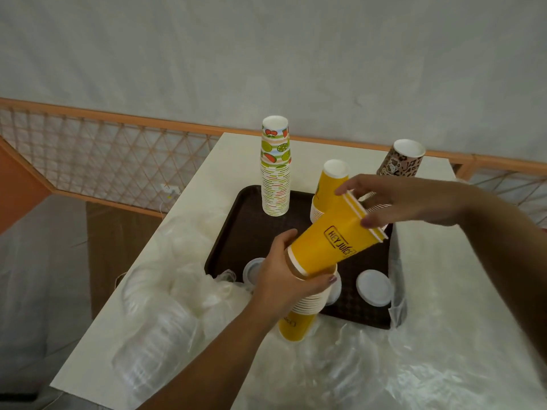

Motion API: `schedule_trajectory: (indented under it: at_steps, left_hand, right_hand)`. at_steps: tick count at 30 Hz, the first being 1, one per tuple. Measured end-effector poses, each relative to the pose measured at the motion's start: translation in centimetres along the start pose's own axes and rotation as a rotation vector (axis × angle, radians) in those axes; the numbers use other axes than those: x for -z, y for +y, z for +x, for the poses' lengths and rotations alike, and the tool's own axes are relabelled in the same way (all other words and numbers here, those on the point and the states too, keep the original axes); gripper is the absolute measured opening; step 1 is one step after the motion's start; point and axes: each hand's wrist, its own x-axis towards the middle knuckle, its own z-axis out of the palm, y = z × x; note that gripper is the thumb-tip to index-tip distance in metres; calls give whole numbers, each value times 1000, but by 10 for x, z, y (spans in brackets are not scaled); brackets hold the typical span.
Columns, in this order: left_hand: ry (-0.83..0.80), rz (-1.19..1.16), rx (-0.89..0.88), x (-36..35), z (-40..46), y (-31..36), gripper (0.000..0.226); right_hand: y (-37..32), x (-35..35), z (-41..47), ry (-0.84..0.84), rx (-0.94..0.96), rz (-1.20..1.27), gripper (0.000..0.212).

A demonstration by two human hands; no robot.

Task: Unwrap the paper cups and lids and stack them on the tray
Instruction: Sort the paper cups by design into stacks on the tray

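A pale wall [266,54] is at the back, with an orange fence of crossed netting [103,155] in front of it. Nearer is a white worktop [183,220] with a dark brown tray [245,232] on it.

The left hand [281,279] is over the near edge of the tray. Its fingers [322,284] and thumb curl round the top of a yellow stack of cups [305,309], which stands at the tray's near edge with its open end down. The right hand [408,199] reaches in from the right. Its fingers [349,187] and thumb pinch the wide rim of a few yellow cups [337,241] with "HEY JUICE" printed on them. These cups are tilted, with the small end low at the left hand and the rim up to the right.

On the far side of the tray stands a tall stack of fruit-pattern cups [275,173], upside down. Beside it to the right is another short yellow stack [328,184], also upside down. Behind the right hand is a leopard-print stack [402,161], leaning a little.

White round lids [374,288] lie flat on the tray, one to the right of the hands and one partly hidden by the left hand.

Crumpled clear plastic wrap [384,365] lies over the near worktop. On the left lies a clear sleeve of lids [154,315], still wrapped.
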Motion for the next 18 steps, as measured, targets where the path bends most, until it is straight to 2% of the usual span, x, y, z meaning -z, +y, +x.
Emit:
schedule_trajectory:
  at_steps: [4,7,10,14,18]
  left_hand:
    - [17,-11,27,0,3,-1,88]
    - [31,10,34,0,6,-4,93]
    - [49,35,31,1,8,-5,94]
    - [37,52,54,0,10,-4,94]
    - [21,30,66,0,11,-3,95]
  right_hand:
    - [27,1,9,-223,-61,-161,78]
    - [41,-18,25,-213,-62,-172,80]
    - [42,-19,42,-13,8,-78,74]
    - [44,0,80,426,160,255,88]
    - [54,10,119,737,189,416,80]
